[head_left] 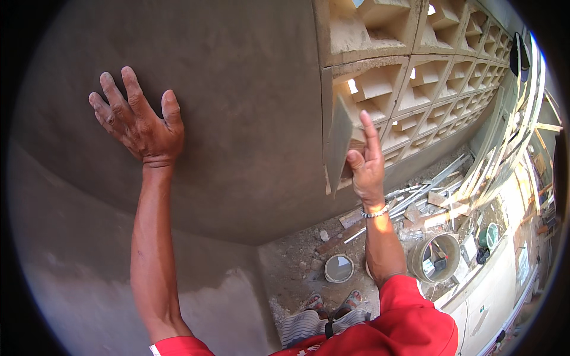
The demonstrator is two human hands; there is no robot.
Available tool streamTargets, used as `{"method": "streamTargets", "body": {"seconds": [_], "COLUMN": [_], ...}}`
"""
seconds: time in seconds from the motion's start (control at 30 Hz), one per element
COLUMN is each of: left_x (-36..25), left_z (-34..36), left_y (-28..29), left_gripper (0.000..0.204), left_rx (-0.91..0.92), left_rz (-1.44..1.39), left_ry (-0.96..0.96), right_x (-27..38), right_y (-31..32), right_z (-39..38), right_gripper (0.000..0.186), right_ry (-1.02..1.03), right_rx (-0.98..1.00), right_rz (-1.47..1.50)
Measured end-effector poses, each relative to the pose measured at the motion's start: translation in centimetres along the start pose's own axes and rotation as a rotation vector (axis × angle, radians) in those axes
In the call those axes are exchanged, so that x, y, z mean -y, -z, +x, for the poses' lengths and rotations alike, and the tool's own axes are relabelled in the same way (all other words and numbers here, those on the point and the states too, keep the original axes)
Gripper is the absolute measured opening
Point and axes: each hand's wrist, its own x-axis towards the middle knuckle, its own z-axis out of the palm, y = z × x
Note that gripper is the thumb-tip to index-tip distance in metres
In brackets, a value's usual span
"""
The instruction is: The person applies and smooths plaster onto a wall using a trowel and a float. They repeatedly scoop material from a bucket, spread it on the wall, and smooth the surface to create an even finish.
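Gripping a plastering float [340, 145], the right hand [367, 169] is near pale ventilation blocks [377, 83]; the left hand [139, 124], fingers spread, is against or just off the grey plastered wall [249, 118]. Right, a bucket [326, 272] and larger drum [451, 249] stand on rubble-strewn floor [294, 252].

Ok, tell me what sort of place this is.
Probably a building site, or a building under repair: the right hand holds a flat tool near a smooth grey wall, and scrap wood and a large bucket are on the littered ground.
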Motion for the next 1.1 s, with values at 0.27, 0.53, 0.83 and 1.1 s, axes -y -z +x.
{"method": "streamTargets", "body": {"seconds": [0.27, 0.53, 0.83, 1.1], "left_x": [-0.1, -0.2, 0.1, 0.1], "left_z": [0.3, 0.3, 0.5, 0.3], "left_y": [-0.1, -0.2, -0.2, -0.5], "left_gripper": [0.063, 0.062, 0.061, 0.063], "left_rx": [-0.029, -0.054, -0.065, -0.053], "left_rz": [-0.034, -0.052, -0.062, -0.057], "left_ry": [-0.029, -0.033, -0.049, -0.024], "right_x": [1.1, 1.3, 0.5, 0.8], "right_y": [1.2, 0.1, -0.1, 0.1], "right_z": [7.3, 9.6, 10.1, 9.3], "right_gripper": [0.065, 0.062, 0.061, 0.060], "right_ry": [0.067, 0.087, 0.152, 0.110], "right_rx": [0.046, 0.062, 0.074, 0.078], "right_rz": [0.123, 0.079, 0.011, -0.073]}}
